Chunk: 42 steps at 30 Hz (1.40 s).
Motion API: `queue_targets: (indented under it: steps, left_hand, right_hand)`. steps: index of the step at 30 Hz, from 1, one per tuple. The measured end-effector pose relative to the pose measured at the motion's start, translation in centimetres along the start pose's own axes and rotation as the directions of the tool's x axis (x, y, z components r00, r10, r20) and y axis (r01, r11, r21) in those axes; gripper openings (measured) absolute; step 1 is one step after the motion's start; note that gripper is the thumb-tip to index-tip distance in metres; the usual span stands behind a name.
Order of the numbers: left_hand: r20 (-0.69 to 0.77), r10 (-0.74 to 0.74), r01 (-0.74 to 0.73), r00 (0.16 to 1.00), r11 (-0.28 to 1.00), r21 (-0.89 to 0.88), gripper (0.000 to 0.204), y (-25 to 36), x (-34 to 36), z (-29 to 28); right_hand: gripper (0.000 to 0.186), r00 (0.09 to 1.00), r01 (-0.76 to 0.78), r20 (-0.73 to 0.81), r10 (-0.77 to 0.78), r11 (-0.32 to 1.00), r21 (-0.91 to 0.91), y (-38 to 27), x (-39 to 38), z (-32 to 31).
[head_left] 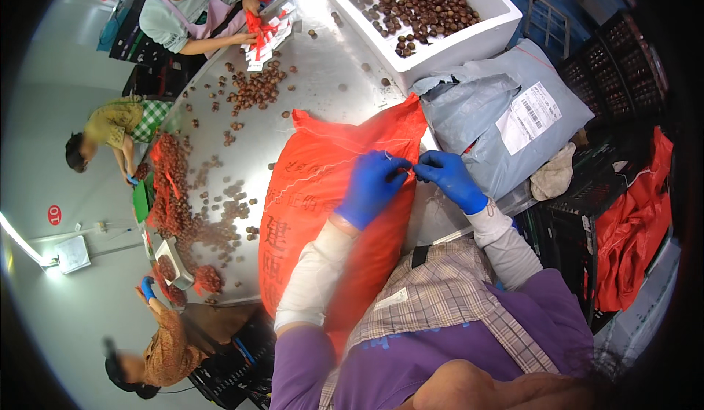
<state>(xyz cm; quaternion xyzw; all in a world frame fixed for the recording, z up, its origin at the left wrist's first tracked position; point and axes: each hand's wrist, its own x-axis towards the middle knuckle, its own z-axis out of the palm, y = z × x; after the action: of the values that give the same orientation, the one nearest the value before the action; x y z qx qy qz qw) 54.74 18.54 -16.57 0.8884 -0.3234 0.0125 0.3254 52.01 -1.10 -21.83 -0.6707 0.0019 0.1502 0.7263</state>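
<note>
A large, full red woven sack (312, 190) leans on the metal table in front of me, with dark printing and pale stitching on its face. My left hand (372, 188), in a blue glove, lies over the sack's right part with its fingers pinched together. Close beside it, just past the sack's right edge, is my right hand (450, 180), also blue-gloved and closed in a pinch. The fingertips of both hands nearly meet. Whatever they grip is too small to make out; a thin pale strand shows by the left fingers.
A white foam box (506, 17) of round brown nuts stands at the far right. Near it lies a grey plastic bag (469, 102) with a label. Loose nuts (257, 87) dot the metal table (308, 65). Several co-workers line its left side. Red sacks (638, 219) hang at right.
</note>
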Motion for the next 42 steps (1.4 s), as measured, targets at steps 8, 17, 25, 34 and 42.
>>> queue_targets:
  steps: [8, 17, 25, 34, 42]
  left_hand:
    - [-0.11, 0.176, -0.128, 0.978, 0.928, 0.349, 0.007, 0.9, -0.3, 0.5]
    - [-0.236, -0.087, 0.152, 0.968, 0.949, 0.277, 0.012, -0.3, -0.7, 0.2]
    - [-0.204, -0.252, 0.241, 0.946, 0.968, -0.074, 0.017, 2.2, -0.6, 1.1]
    - [0.0, -0.465, 0.422, 0.886, 0.803, -0.42, 0.009, -0.7, -3.1, 0.5]
    - [0.103, -0.598, 0.55, 0.795, 0.64, -0.537, 0.013, 1.0, -1.9, -0.5]
  right_hand:
    - [0.012, 0.989, -0.146, 0.032, 0.143, 0.978, 0.15, -2.3, 0.4, 0.8]
    - [0.018, 0.986, -0.141, -0.054, 0.158, 0.961, 0.236, -0.9, 0.7, 1.0]
    - [0.018, 0.988, 0.151, 0.011, -0.151, 0.977, -0.152, -3.7, 1.2, 0.8]
    - [0.011, 0.866, 0.413, -0.082, -0.493, 0.798, -0.439, 0.3, 0.6, 0.1]
    - [0.014, 0.721, 0.538, 0.142, -0.678, 0.42, -0.731, -1.1, 0.6, 1.2]
